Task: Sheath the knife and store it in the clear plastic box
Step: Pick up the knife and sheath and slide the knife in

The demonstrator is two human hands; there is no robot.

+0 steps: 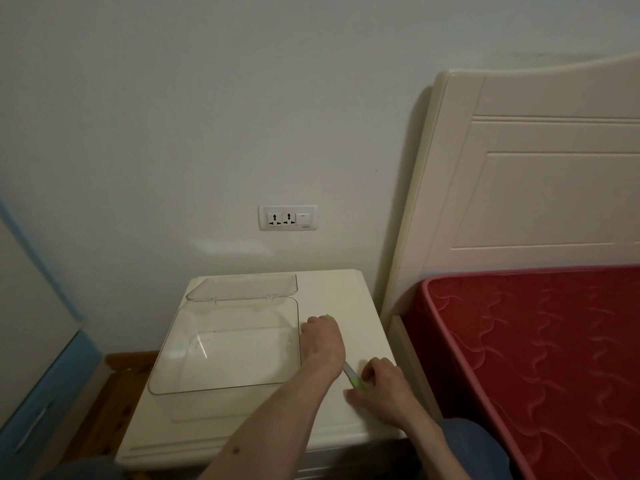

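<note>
Nightstand [346, 296] first: its cream top carries all we need, set between the wall and the bed's red mattress [536, 341]. On its left part stands the clear plastic box [194, 348], its hinged lid [242, 287] thrown back and nothing visible inside, so storing is not yet done. Just right of the box our left hand [323, 344] is curled over the green sheath [328, 317], only a tip of which shows past the knuckles. Our right hand [384, 386] is closed around the knife [351, 374] by its green handle, a short stretch of bare blade showing between the two hands. We judge the sheathing under way but unfinished; seating the blade fully and placing it in the box remain.
</note>
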